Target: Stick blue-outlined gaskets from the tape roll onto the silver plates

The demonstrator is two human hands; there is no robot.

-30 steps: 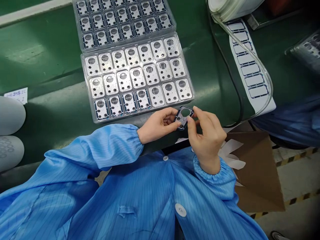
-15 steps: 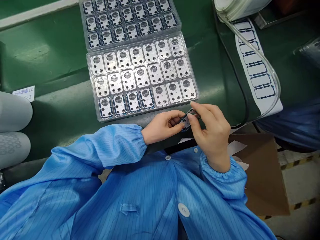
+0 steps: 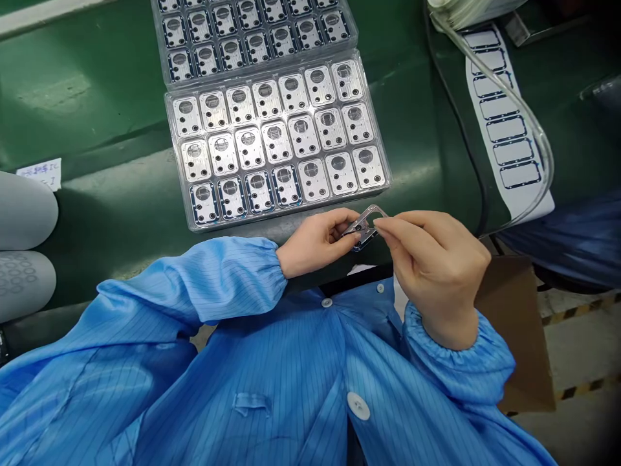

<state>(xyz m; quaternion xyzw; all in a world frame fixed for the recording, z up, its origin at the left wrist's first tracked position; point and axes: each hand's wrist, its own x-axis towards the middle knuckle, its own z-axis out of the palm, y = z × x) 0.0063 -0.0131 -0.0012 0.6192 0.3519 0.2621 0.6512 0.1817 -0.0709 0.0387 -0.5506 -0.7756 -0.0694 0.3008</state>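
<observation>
My left hand (image 3: 315, 243) is closed on a small metal plate (image 3: 365, 240) with a dark border, tilted just in front of the tray's near edge. Rising off the plate is a thin, clear rectangular film frame (image 3: 374, 208). My right hand (image 3: 436, 268) pinches that frame at its right side between thumb and fingertips. Beyond my hands lies a clear plastic tray (image 3: 287, 211) with rows of silver plates. Several plates in its near row, at the left, have dark blue borders; the others in this tray look plain silver.
Behind it is a second tray (image 3: 356, 40) of dark-bordered plates. A white strip of dark rectangular outlines (image 3: 528, 197) lies at right, crossed by a clear tube (image 3: 536, 129) near a black cable (image 3: 458, 116). White cylinders (image 3: 24, 210) stand left. A cardboard box (image 3: 519, 343) sits below right.
My right hand has moved right and turned over, from fingers on the plate to pinching the clear film frame, which now stands up from it. My left hand keeps hold of the plate.
</observation>
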